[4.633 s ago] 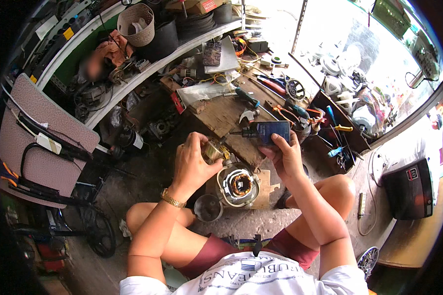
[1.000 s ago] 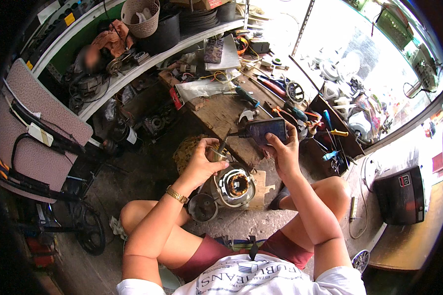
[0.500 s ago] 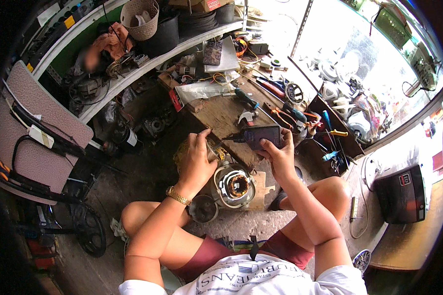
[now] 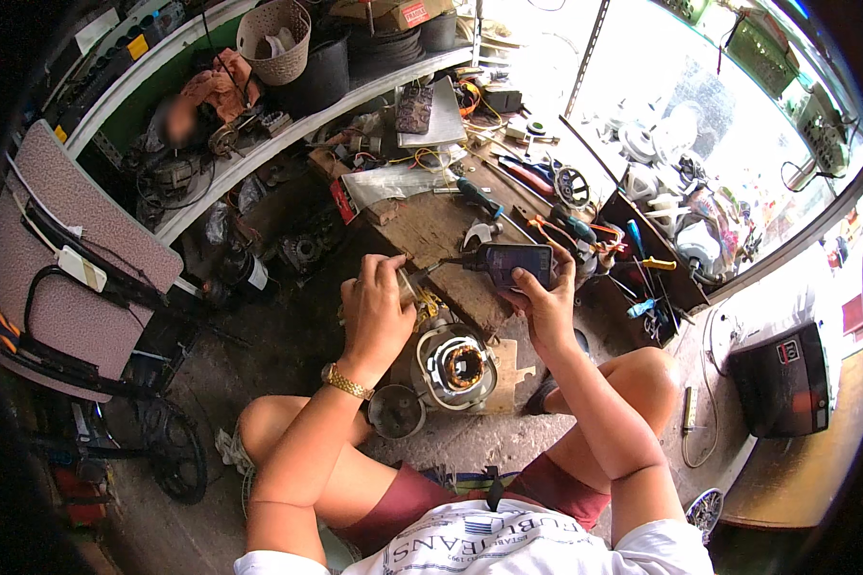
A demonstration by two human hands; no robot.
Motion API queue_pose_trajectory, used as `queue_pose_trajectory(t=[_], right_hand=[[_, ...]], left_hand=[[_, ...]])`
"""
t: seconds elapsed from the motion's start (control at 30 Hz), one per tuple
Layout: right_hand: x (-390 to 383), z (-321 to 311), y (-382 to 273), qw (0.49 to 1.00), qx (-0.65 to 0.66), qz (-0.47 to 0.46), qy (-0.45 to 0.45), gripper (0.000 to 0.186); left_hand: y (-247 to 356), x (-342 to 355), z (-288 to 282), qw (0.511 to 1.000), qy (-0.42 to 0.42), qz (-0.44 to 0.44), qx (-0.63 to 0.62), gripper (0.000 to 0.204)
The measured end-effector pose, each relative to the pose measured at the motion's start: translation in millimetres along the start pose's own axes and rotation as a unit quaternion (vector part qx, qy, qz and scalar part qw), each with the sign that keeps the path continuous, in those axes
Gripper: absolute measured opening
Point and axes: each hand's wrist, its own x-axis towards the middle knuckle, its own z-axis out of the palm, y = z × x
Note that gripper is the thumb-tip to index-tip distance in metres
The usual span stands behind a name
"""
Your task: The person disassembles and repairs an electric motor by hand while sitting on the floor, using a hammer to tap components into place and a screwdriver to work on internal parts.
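My left hand (image 4: 374,316) is closed around a metal cylindrical part (image 4: 408,286), mostly hidden by the fingers, held over the near edge of the wooden workbench (image 4: 427,235). My right hand (image 4: 547,311) grips a dark, flat bottle (image 4: 508,257) with its thumb on the front; the black nozzle points left, close to that part, and I cannot tell whether it touches. Below both hands sits an open motor housing (image 4: 424,369) with a ring of copper windings (image 4: 468,376) inside, on a light board (image 4: 508,398). A round metal cover (image 4: 393,414) lies at its left.
Hammer (image 4: 481,233), screwdrivers (image 4: 479,198), pliers and a tool box (image 4: 662,307) are beside the bench. A shelf (image 4: 211,177) with buckets and parts runs behind. A padded chair (image 4: 77,211) stands left, a black appliance (image 4: 777,383) right. My bent legs flank the housing.
My left hand has risen and turned slightly, so its fingers cover more of the metal part. The bottle has shifted slightly down and right since half a second ago, still in my right hand.
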Motion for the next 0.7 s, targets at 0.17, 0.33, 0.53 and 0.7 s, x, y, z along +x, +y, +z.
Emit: queue_pose_trajectory(t=[0.17,0.33,0.53,0.7], right_hand=[[0,1,3,0.997,0.058,0.053,-0.006,0.056],[6,0,13,0.985,0.113,0.129,-0.008,0.051],[11,-12,14,0.968,0.126,0.206,-0.064,0.052],[6,-11,-1,0.983,0.048,0.153,-0.094,0.049]], left_hand=[[-16,4,10,0.982,0.014,-0.08,-0.171,0.049],[-31,4,19,0.817,-0.084,-0.217,-0.527,0.043],[-21,8,13,0.72,-0.101,-0.338,-0.598,0.048],[-39,12,24,0.627,-0.013,-0.369,-0.687,0.058]])
